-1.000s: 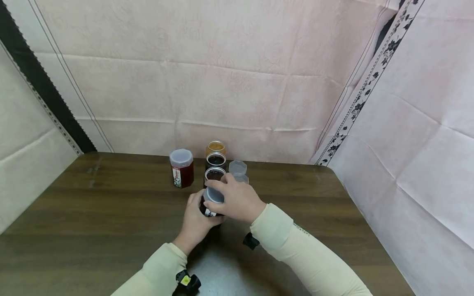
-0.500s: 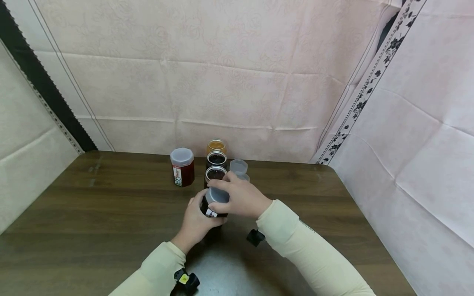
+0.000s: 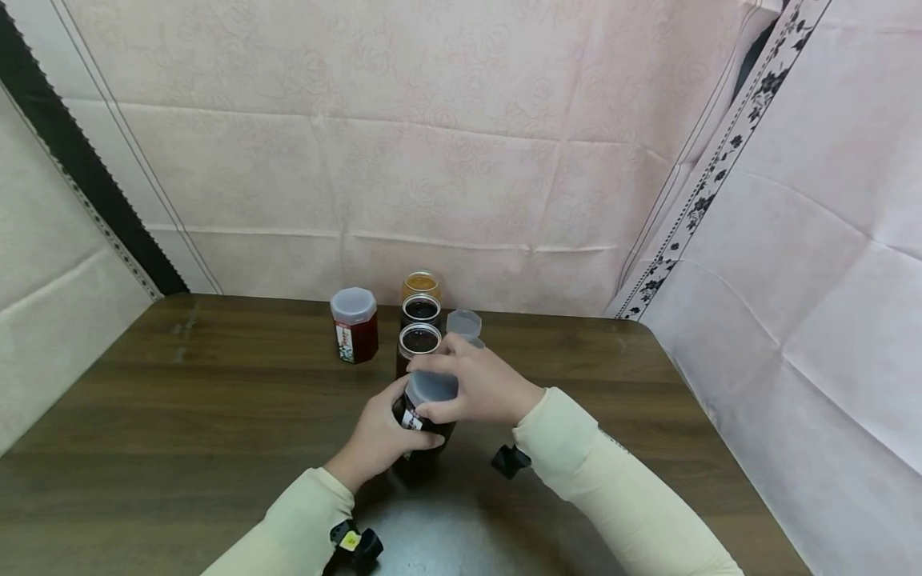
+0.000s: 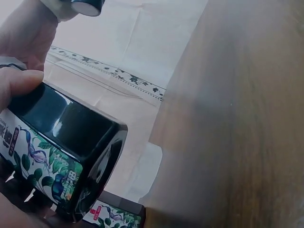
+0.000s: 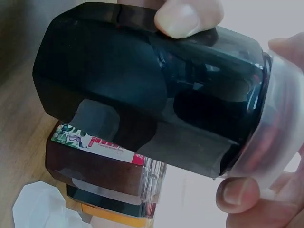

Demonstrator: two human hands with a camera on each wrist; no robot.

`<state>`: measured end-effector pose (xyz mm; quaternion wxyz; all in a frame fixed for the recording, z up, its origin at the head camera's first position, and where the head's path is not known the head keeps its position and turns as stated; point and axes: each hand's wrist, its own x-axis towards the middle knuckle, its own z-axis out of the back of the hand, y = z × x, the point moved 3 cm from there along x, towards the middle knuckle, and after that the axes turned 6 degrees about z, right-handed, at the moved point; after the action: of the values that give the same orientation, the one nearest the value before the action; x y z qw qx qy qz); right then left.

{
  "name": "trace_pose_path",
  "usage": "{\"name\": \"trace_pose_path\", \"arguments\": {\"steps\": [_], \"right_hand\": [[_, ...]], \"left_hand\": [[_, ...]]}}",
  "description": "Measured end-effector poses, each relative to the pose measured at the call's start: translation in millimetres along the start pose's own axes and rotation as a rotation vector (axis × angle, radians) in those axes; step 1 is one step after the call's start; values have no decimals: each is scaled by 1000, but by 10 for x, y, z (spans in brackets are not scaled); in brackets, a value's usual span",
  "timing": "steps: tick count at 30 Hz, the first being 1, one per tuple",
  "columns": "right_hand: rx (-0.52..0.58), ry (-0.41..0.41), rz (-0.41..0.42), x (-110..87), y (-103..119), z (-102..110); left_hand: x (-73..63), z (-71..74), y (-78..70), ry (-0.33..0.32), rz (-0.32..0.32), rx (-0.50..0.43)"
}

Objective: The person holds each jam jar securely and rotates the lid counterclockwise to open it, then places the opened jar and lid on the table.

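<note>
My left hand [image 3: 385, 432] grips the body of a dark faceted jar [image 5: 142, 90] with a leafy printed label. The fingers and thumb of my right hand [image 3: 483, 384] hold the translucent plastic lid [image 3: 432, 386] at the jar's top. In the right wrist view this lid sits at the jar's mouth; whether it is loose cannot be told. The left wrist view shows the jar's base [image 4: 102, 168] tilted off the table. Just beyond the hands stands a lidless dark jar [image 3: 420, 339], its lower part partly hidden by them.
Behind that jar, another lidless dark jar [image 3: 421, 309] and an amber one [image 3: 421, 282] stand in line. Loose translucent lids [image 3: 464, 323] lie to their right. A lidded red jar [image 3: 355, 326] stands left on the wooden table [image 3: 216, 400]. Pale cloth [image 3: 468, 160] hangs behind.
Both hands have brought the jar slightly right and nearer to me, away from the row. My right hand keeps hold of the lid. The other jars have not moved.
</note>
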<state>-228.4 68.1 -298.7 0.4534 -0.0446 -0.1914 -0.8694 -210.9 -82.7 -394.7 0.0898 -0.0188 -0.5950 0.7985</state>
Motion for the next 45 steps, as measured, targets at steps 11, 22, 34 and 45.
{"name": "trace_pose_path", "arguments": {"steps": [11,22,34,45], "right_hand": [[1,2,0,0,-10,9],[58,40,-20,-19,-36,-35],[61,28,32,-46,-49,-41],[51,47,59,-79,-20,-18]], "left_hand": [[-4,-7,-6,35,48,-37],[0,-15,46,66,63,-57],[24,12,87,137,18,-73],[32,11,138,167,12,-58]]}}
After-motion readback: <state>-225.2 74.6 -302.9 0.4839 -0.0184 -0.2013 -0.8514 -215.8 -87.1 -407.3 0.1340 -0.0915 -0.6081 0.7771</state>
